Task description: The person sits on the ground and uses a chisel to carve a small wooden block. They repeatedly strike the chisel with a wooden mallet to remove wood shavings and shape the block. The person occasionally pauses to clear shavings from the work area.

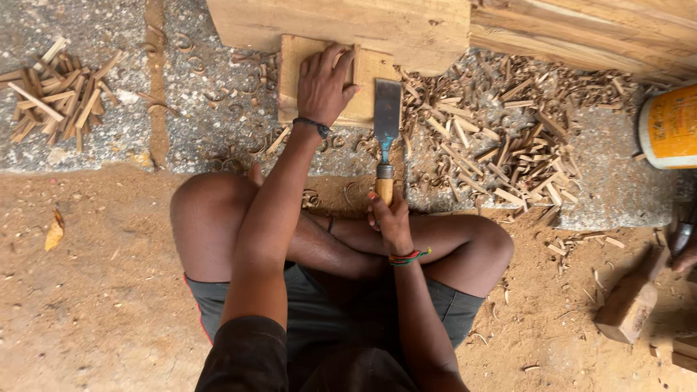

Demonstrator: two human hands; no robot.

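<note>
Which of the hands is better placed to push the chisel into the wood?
Probably the right hand: it grips the chisel by its handle, blade beside the small wooden block. The left hand lies flat on that block.
</note>
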